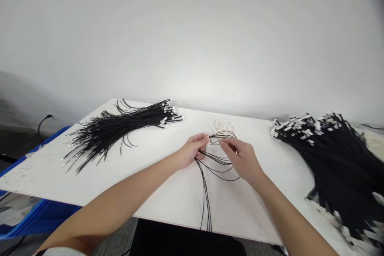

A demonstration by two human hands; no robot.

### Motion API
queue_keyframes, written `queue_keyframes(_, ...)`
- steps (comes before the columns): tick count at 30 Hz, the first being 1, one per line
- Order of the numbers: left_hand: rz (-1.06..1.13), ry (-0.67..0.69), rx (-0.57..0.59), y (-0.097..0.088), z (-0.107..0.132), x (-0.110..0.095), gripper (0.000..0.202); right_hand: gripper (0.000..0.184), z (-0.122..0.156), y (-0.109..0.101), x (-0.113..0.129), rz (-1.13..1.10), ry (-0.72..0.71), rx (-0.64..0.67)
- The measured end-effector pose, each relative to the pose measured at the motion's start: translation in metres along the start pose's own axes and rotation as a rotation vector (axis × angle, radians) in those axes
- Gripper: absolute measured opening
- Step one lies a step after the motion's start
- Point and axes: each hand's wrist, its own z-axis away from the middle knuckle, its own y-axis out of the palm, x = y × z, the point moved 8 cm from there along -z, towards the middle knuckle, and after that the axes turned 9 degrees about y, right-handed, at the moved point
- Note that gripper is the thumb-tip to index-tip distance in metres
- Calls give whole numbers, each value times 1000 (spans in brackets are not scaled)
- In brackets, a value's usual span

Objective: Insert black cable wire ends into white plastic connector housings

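The black wires [205, 192] loop between both hands above the tabletop [168, 192]. The left hand [195, 150] pinches a white connector [209, 143] and the wires between its fingers; the right hand's [242, 159] fingers seem pinched on 1 strand. The wires look light, springy and smooth, best held beside the connector. No writing is legible.
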Motion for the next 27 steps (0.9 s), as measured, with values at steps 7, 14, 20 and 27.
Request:
queue_keyframes(7, 27, 4, -20, -4, -2, 2, 25, 27, 43, -16, 49, 203, -815, -417)
queue_keyframes(14, -8, 24, -51, -4, -1, -2, 26, 8, 59, 28, 60, 497, -996, -207)
queue_keyframes(20, -37, 35, -69, -3, -1, -4, 28, 6, 59, 39, 60, 527, -996, -214)
queue_keyframes(27, -34, 28, -63, -2, 0, -4, 27, 2, 58, 42, 55, 514, -995, -230)
